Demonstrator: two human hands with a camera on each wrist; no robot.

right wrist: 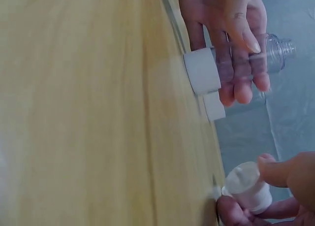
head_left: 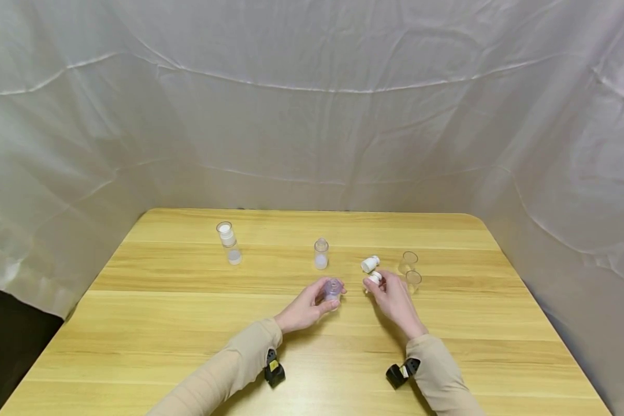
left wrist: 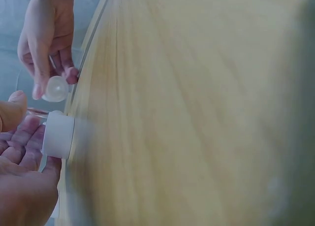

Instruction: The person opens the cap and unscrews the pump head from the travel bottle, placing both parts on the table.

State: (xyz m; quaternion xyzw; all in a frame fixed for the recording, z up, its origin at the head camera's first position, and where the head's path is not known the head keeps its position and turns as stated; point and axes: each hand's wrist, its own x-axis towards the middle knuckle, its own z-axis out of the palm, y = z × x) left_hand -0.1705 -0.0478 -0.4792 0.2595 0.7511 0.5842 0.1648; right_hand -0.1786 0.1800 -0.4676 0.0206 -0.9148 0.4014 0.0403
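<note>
My left hand (head_left: 305, 307) grips a clear bottle (head_left: 333, 286) around its body. In the right wrist view, its bare threaded neck (right wrist: 287, 48) and white base (right wrist: 203, 71) show, and the base appears to rest on the table. To the right, my right hand (head_left: 397, 301) pinches a white pump head (head_left: 375, 278) between thumb and fingers. The hollow underside of this pump head (right wrist: 243, 177) shows in the right wrist view. A second white pump head (head_left: 370, 264) lies on its side just beyond that hand.
Two clear caps (head_left: 409, 261) (head_left: 413, 279) stand on the wooden table (head_left: 151, 323) right of my right hand. Behind my left hand stands another clear, open-necked bottle (head_left: 320, 254). Farther left is a bottle (head_left: 233, 255) topped by a white pump head (head_left: 227, 237) under a clear cap.
</note>
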